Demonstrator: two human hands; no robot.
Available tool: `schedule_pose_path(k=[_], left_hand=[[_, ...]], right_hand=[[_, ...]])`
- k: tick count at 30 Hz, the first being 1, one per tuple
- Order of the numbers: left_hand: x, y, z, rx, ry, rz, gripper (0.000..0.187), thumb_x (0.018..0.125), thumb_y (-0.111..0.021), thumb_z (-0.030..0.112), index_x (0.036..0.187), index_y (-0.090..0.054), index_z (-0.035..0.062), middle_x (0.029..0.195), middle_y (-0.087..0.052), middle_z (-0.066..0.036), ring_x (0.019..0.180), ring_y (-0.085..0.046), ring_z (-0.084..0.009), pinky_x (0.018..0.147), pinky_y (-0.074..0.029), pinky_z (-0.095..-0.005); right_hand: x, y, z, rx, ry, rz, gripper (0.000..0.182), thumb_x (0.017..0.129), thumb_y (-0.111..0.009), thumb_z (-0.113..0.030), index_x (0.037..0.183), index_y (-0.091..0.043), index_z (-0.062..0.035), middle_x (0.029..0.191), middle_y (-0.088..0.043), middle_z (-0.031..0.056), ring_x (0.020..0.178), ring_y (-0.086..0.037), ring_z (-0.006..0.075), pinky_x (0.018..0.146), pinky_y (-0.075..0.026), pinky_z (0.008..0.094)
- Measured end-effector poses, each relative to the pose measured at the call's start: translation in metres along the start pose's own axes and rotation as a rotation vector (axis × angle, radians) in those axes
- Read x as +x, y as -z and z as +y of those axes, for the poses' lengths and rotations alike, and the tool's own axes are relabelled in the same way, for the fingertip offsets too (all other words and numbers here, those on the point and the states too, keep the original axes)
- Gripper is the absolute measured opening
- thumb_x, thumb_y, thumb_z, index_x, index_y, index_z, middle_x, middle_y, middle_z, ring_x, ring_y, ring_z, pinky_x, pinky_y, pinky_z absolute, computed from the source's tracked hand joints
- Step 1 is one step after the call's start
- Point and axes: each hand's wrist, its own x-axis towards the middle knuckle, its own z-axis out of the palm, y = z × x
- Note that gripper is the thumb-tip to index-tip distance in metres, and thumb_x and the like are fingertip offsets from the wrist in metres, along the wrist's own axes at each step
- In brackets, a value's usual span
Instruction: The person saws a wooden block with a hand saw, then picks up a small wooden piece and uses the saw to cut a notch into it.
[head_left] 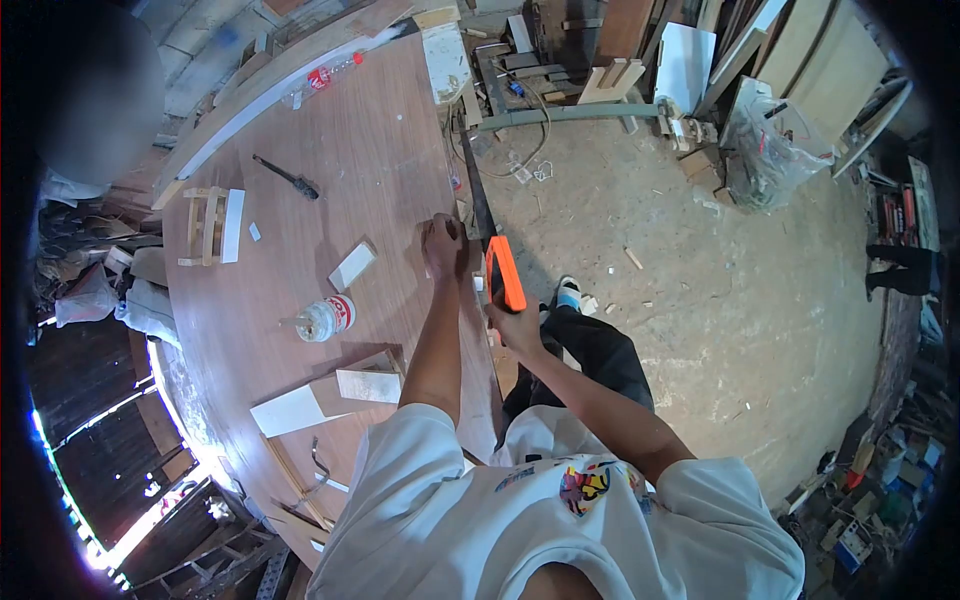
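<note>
My right hand (515, 325) is wrapped round the orange handle of a handsaw (505, 270). The saw's dark blade points away from me along the table's right edge. My left hand (443, 245), its fingers curled, rests at that same edge, left of the blade. Whatever it may be holding is hidden beneath it. On the wooden tabletop (370, 140), a small white-faced block (353, 266) lies to the left of my left hand. Nearer me is a clear plastic bottle (328, 318) with a red and white label.
A screwdriver-like tool (287, 177), a small wooden frame (207, 227) and a red-labelled bottle (335, 70) lie farther out on the table. White-faced boards (300, 410) sit near my left arm. Scraps litter the floor (700, 300); a plastic bag (770, 150) stands by leaning boards.
</note>
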Motion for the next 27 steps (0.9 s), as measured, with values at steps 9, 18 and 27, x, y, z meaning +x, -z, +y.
schedule_pose_path(k=[9,18,27], left_hand=[[-0.017,0.009,0.018,-0.032,-0.053,0.016,0.013,0.082,-0.058,0.018,0.084,-0.053,0.0065,0.076,-0.059,-0.012,0.081,-0.058,-0.031,0.079,-0.044,-0.0406],[-0.016,0.006,0.016,0.033,0.107,-0.06,0.014,0.082,-0.057,0.02,0.089,-0.052,0.0077,0.086,-0.063,-0.013,0.087,-0.059,-0.0319,0.076,-0.046,-0.0425],[-0.017,0.009,0.019,0.016,0.001,0.017,0.014,0.08,-0.058,0.017,0.088,-0.054,0.0072,0.079,-0.063,-0.013,0.082,-0.059,-0.0323,0.076,-0.045,-0.0441]], right_hand=[[0.026,0.024,-0.063,0.545,-0.355,0.019,0.02,0.077,-0.061,-0.002,0.066,-0.045,-0.0083,0.053,-0.044,0.0012,0.041,-0.044,0.0135,0.043,-0.04,0.0302],[-0.017,0.026,0.07,0.007,0.232,-0.154,0.007,0.07,-0.062,0.002,0.069,-0.056,-0.0008,0.06,-0.054,0.0026,0.054,-0.054,0.0104,0.05,-0.043,0.0258],[-0.045,0.073,0.052,-0.057,0.13,0.01,0.015,0.07,-0.067,-0.003,0.062,-0.054,-0.0003,0.056,-0.053,0.0008,0.052,-0.053,0.0086,0.048,-0.042,0.0255]])
